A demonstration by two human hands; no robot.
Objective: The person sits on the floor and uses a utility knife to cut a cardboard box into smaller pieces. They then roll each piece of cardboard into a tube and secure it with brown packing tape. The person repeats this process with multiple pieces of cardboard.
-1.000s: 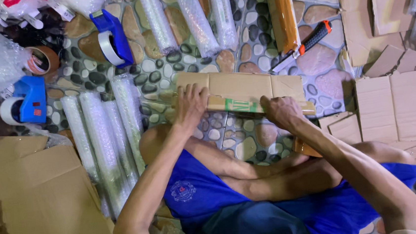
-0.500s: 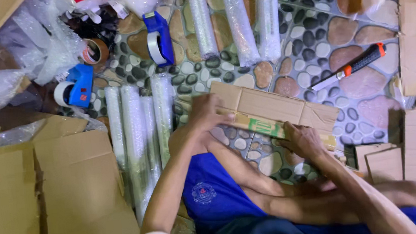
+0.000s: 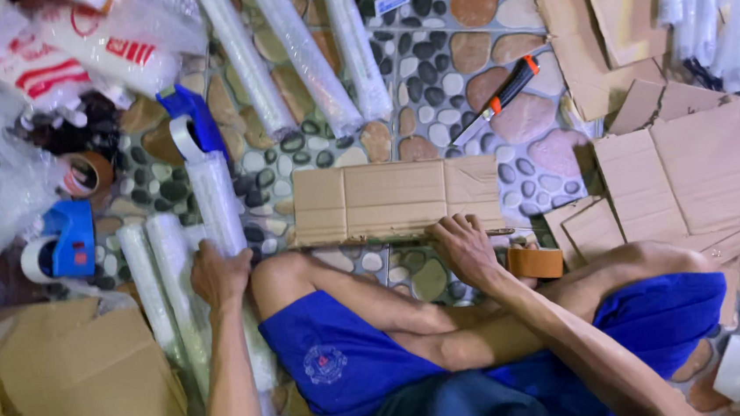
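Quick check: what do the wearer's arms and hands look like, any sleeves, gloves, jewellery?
Both arms are bare with no sleeves in view. The left hand and right hand wear no gloves, and no rings, watch or wristband show. The only clothing visible is the blue shorts with a small round emblem.

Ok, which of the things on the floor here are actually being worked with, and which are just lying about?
In hand:
- left hand grips a bubble-wrapped roll
- right hand rests on the near edge of the flat cardboard piece

Lying about:
- brown tape roll
- orange-handled knife
- blue tape dispenser
- three wrapped rolls farther off
- loose cardboard sheets
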